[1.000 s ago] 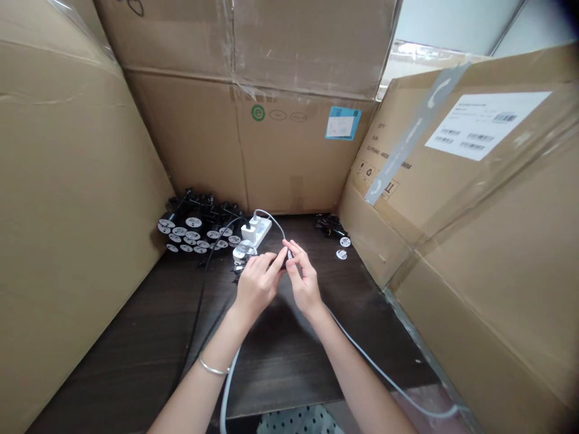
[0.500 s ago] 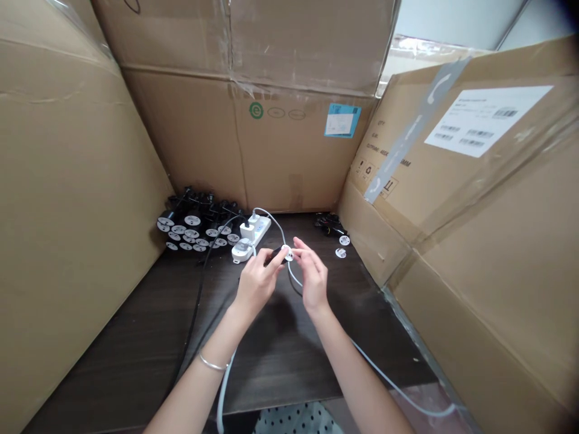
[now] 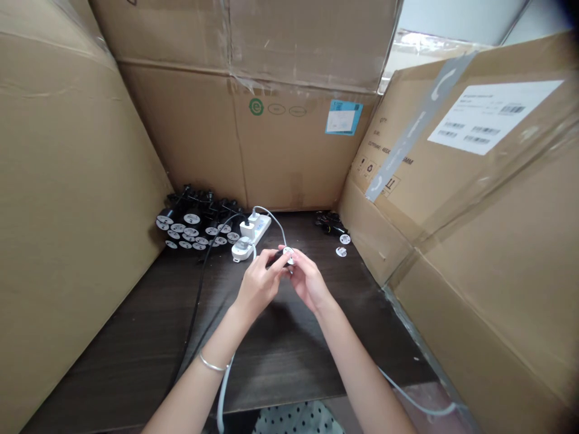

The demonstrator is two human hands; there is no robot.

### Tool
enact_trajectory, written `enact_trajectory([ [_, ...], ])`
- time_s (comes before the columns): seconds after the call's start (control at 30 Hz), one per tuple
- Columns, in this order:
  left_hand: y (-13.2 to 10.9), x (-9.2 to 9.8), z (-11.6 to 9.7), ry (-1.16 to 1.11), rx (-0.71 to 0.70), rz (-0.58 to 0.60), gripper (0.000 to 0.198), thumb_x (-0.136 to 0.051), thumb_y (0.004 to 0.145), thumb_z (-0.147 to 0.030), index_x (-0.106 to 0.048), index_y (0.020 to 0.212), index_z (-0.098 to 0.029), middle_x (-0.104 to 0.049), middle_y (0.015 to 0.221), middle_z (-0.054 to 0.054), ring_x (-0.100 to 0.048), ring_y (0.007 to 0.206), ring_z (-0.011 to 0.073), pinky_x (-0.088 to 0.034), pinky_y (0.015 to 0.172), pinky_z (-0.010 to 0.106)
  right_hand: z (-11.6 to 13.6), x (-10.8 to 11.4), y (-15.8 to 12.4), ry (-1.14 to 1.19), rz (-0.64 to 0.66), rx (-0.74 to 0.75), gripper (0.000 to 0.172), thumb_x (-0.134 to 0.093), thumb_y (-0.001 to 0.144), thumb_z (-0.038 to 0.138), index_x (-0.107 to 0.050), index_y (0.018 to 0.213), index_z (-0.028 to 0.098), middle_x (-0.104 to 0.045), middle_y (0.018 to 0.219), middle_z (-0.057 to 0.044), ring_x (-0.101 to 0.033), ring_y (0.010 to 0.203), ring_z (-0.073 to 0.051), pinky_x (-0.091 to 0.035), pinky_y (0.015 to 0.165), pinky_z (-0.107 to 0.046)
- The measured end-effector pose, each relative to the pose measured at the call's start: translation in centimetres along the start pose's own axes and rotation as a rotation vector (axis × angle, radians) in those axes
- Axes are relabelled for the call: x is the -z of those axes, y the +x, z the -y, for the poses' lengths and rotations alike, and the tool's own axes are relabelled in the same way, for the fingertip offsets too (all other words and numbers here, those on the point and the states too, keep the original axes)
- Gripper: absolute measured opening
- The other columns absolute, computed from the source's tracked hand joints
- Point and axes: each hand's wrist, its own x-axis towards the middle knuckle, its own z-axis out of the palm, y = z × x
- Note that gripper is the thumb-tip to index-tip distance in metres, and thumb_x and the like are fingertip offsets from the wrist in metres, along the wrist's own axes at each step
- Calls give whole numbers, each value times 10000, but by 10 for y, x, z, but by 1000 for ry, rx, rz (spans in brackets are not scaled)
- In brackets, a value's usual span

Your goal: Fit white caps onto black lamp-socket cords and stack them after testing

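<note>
Both hands together, pinching a white-faced plug above the surface.

The left hand [image 3: 257, 286] and right hand [image 3: 310, 280] meet at the fingertips, clamped on the white-faced plug [image 3: 288, 255], which is held just clear of the dark surface [image 3: 289, 361]; a firm, close pinch seems best for so small a piece. Just left of them, a white power strip [image 3: 257, 229] carries a white adapter [image 3: 243, 248]. Beyond it lies a heap of black-corded plugs [image 3: 194, 226], and two loose white discs [image 3: 343, 245] sit to the right. Cardboard cartons [image 3: 289, 150] wall the surface on three sides; nothing inside them shows.
</note>
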Motion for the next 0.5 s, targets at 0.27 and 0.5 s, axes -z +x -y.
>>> enact_trajectory([
  [0.27,-1,0,0,4,5,-2,454,-442,795,-52,-408,1200,-254,-465,1010,76,-504,895,158,-459,741,270,0,-4,-1,47,-63,18,265,-641,715,294,-667,948,172,-632,951,-50,-564,758,-115,-492,669,-212],
  [0.5,0,1,0,-39,53,8,415,-411,802,-50,-424,1175,-232,-458,960,66,-504,831,128,-453,673,216,-2,-5,-2,54,0,27,282,-583,749,298,-648,1006,201,-622,989,-37,-556,830,-130,-485,700,-229],
])
